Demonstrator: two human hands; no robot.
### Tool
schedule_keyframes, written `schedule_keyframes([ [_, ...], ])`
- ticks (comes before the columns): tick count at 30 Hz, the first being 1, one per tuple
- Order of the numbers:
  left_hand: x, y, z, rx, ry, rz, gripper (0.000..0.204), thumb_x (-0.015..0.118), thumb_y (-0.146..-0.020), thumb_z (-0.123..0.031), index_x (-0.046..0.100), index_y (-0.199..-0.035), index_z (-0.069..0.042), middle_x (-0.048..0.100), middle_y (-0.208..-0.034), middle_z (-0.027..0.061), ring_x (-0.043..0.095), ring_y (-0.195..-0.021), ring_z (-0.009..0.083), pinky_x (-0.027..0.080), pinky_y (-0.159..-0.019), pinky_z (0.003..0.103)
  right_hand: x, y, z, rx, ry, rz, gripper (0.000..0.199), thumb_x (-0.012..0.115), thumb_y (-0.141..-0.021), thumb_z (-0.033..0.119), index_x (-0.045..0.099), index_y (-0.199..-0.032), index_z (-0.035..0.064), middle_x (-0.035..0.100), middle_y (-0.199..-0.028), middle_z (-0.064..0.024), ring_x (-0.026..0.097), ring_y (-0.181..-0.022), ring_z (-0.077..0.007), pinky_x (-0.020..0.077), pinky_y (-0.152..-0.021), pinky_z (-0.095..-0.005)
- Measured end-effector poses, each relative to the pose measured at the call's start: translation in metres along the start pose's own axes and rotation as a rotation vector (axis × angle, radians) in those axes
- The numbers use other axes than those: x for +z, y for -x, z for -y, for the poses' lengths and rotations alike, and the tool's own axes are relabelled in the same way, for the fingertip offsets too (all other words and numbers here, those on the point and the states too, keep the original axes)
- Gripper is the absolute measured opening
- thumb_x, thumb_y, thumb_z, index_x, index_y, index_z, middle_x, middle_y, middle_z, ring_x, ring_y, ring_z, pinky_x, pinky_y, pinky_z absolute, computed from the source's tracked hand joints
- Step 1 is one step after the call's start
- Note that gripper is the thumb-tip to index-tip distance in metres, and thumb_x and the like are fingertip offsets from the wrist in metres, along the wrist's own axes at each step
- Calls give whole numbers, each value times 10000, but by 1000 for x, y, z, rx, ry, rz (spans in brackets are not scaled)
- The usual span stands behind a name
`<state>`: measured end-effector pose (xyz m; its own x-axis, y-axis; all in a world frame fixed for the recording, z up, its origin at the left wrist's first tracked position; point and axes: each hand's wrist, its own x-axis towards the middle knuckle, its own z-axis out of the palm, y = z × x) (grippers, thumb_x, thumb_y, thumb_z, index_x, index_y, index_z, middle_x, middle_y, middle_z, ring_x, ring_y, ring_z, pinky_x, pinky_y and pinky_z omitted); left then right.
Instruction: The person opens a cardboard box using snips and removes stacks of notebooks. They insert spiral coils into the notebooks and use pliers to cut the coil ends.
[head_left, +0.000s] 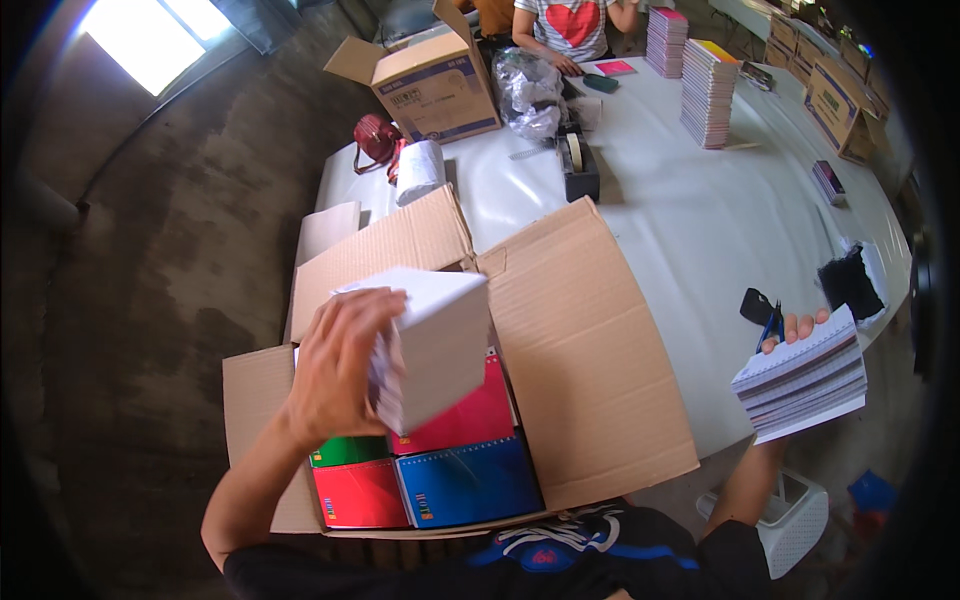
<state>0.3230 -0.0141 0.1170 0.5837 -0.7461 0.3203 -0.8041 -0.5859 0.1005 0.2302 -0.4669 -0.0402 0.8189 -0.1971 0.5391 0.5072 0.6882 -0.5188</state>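
Block of white paper [442, 348] clasped in left hand [342, 355] above brown cardboard carton [585, 370]; striped paper stack [803, 380] pinched in right hand [792, 328], rightward.

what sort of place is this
Probably a small packing workshop: colourful notebooks fill the bottom of an open cardboard box, tall stacks of what look like more notebooks stand on the white table, and a tape dispenser sits beyond the box.
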Motion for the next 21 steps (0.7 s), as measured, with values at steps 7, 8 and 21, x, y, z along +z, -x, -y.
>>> schedule_keyframes([
  [7, -21, -9, -38, 206, -373, -218, 595, 748, -718, -235, 453, -1216, -95, 556, -1174, 126, 563, -1063, 285, 430, -875, 456, -10, 6, 6, -58, -93, 25, 368, 402, -958, 358, 394, -1198, 79, 515, -1006, -129, 453, -969, -245, 467, -805, -541],
  [8, -24, -18, -43, 117, -67, -301, 689, 783, -668, -303, 451, -1217, -52, 557, -1154, 144, 558, -1066, 302, 427, -883, 440, -10, 3, 1, -64, -133, 55, 373, 374, -964, 369, 398, -1200, 81, 517, -1028, -134, 449, -973, -255, 454, -807, -560],
  [21, 63, -192, -155, -443, 1266, 576, 520, 721, -690, -240, 579, -1121, 15, 621, -986, 124, 615, -900, 201, 512, -749, 342, -7, 95, 75, -125, -139, 16, 534, 495, -826, 279, 397, -1283, 22, 514, -1200, -152, 489, -1063, -284, 432, -880, -495],
])
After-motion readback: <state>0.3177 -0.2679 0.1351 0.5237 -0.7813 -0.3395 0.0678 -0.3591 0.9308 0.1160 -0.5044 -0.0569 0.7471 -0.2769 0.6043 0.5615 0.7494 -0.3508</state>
